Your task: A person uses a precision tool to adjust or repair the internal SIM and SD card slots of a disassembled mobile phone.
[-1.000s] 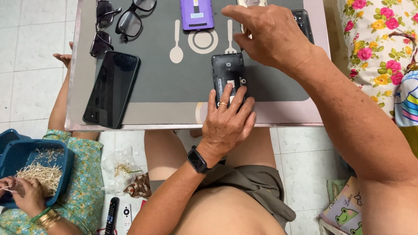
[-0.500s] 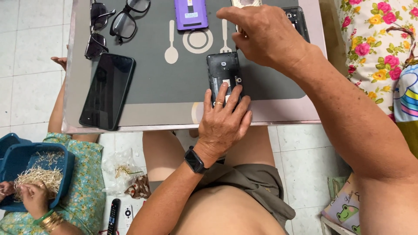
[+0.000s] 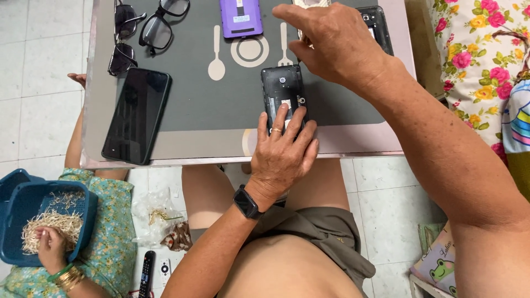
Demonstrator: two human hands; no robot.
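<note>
Your left hand (image 3: 284, 157) lies flat, fingers spread and pressed on the lower half of the opened black phone (image 3: 283, 91), pinning it rather than gripping it; a ring shows on one finger and a dark watch (image 3: 247, 202) on the wrist. Your right hand (image 3: 331, 41) hovers just above the phone's top right corner with the fingers curled together; whether they pinch a small part or tool you cannot tell from here.

The phone sits back-up, cover off and insides exposed, near the front edge of the tray table (image 3: 386, 144), a little right of centre, on the grey placemat (image 3: 193, 105). It looks light, stiff and slick on that mat, and the bare internals are likely fragile, so hold it by the long side edges, not the open middle.

Further out, a larger black phone (image 3: 135, 116) lies towards the front left corner, glasses (image 3: 160, 25) and sunglasses (image 3: 122, 41) at the back left, a purple phone (image 3: 241, 16) at the back edge, and another opened dark device (image 3: 378, 25) at the back right. Beside your left knee, another person's hand (image 3: 47, 243) sorts pale sprouts in a blue basket (image 3: 16, 193).
</note>
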